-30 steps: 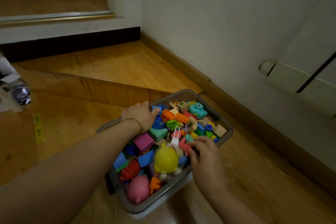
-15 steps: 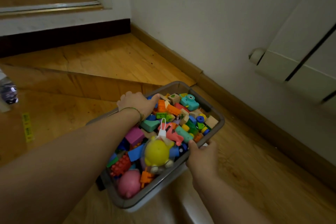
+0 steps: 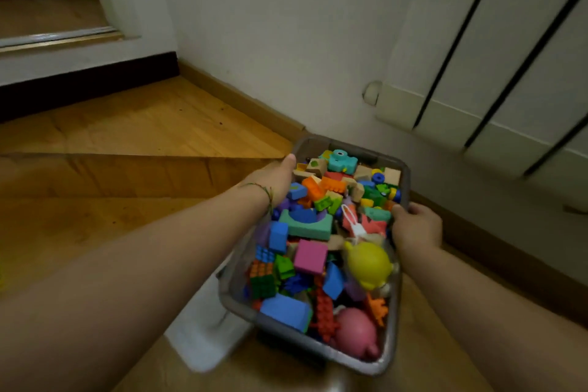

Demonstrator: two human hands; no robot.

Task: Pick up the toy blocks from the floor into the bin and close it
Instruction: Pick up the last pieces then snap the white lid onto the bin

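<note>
Gripping the bin (image 3: 394,356) by its two long rims, left hand (image 3: 274,180) closed on the far-left edge, right hand (image 3: 416,226) clamped on the right rim, blocks (image 3: 310,256) heaped inside between both hands, no lid on, bin tilted over the floor (image 3: 136,137).

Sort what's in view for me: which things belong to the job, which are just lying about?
Part of the job:
- bin, full and with no lid on
- toy blocks heaped inside it
- left hand, grip on the bin's left rim
- right hand, grip on its right rim
- white flat piece under the bin, possibly the lid

Just lying about:
- radiator
- step
</note>
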